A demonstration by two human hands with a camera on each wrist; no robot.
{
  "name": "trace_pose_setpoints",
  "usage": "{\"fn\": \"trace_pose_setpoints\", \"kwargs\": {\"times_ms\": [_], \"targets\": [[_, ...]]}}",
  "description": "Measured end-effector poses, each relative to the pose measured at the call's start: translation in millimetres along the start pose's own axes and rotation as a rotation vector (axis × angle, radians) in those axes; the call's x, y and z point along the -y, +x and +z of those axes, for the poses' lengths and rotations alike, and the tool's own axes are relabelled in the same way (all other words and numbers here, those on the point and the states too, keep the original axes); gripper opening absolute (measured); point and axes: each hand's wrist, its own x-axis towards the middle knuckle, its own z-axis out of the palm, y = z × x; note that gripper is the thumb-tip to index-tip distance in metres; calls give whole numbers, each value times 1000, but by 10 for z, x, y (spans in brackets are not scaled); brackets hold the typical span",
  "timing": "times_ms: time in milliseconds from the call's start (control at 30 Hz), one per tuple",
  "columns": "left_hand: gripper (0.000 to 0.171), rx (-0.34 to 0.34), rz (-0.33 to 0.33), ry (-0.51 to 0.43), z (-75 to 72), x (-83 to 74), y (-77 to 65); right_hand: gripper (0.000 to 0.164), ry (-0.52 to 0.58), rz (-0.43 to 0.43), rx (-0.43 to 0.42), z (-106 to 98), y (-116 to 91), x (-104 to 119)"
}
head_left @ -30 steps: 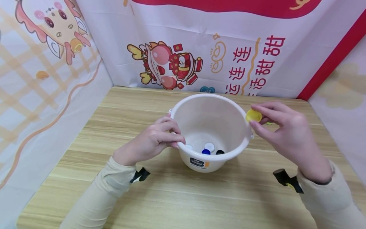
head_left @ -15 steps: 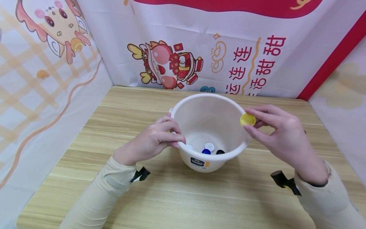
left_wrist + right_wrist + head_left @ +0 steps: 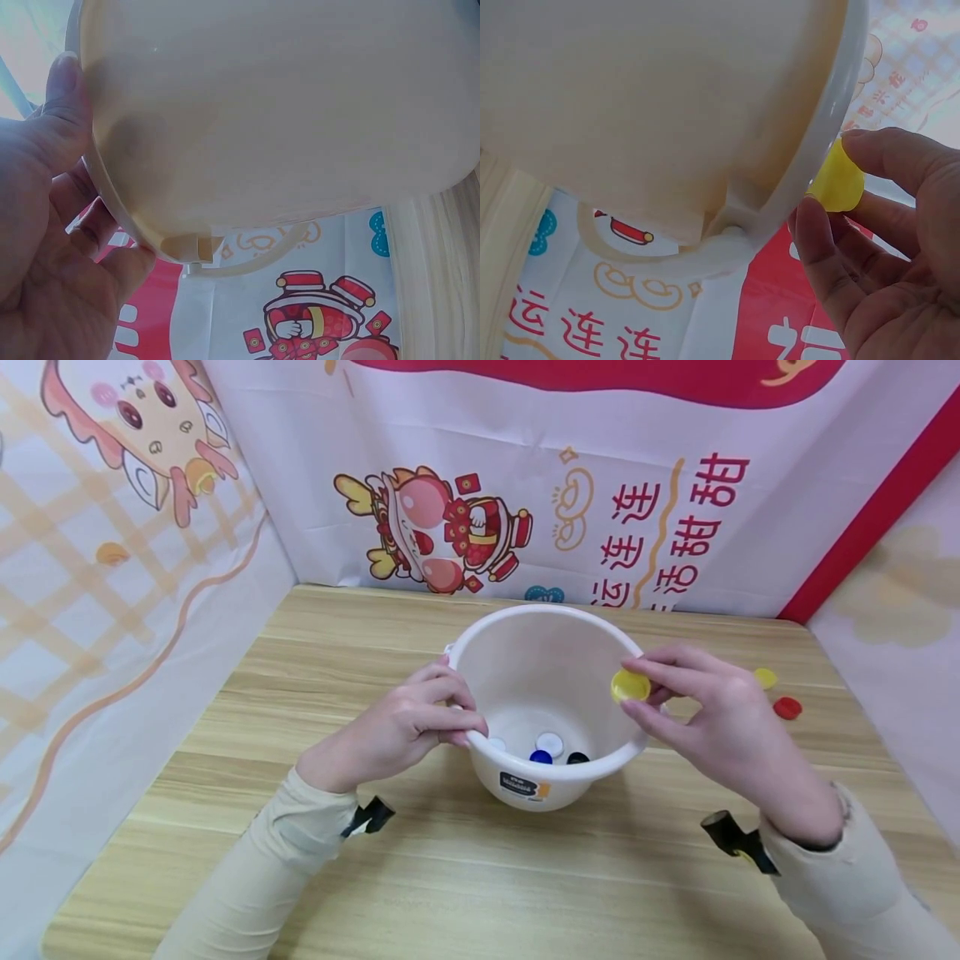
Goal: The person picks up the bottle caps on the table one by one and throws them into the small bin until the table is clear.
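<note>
A white plastic bucket [image 3: 540,647] stands on the table in the head view. My left hand [image 3: 401,722] grips its left rim, thumb and fingers on either side of the edge. Between the thumb and fingers of my right hand [image 3: 708,706] a yellow bottle cap [image 3: 630,686] is pinched at the inner side of the right rim. The right wrist view shows the same yellow cap [image 3: 840,180] partly behind the rim. On the bucket's bottom lie a blue cap [image 3: 541,757], a white cap [image 3: 549,744] and a black cap [image 3: 577,758], partly hidden by the front rim.
To the right of my right hand, a yellow cap [image 3: 765,677] and a red cap [image 3: 787,707] lie on the wooden table [image 3: 480,877]. A printed cloth [image 3: 450,435] hangs behind the table. The bucket's handle [image 3: 660,262] hangs on its far side.
My right hand has moved left with the yellow cap, from outside the right rim to over the opening. The red and yellow caps on the table have come into sight. My left hand stays put.
</note>
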Motion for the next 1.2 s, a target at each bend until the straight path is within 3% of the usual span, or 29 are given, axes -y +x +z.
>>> {"fn": "trace_pose_setpoints", "kwargs": {"times_ms": [600,1200], "targets": [[22,-12,44,0,-1,8,3,52,-48,-70,14,22,119,30],[23,1,27,6,-14,-3,3,48,-83,-64,21,-1,263,97]]}}
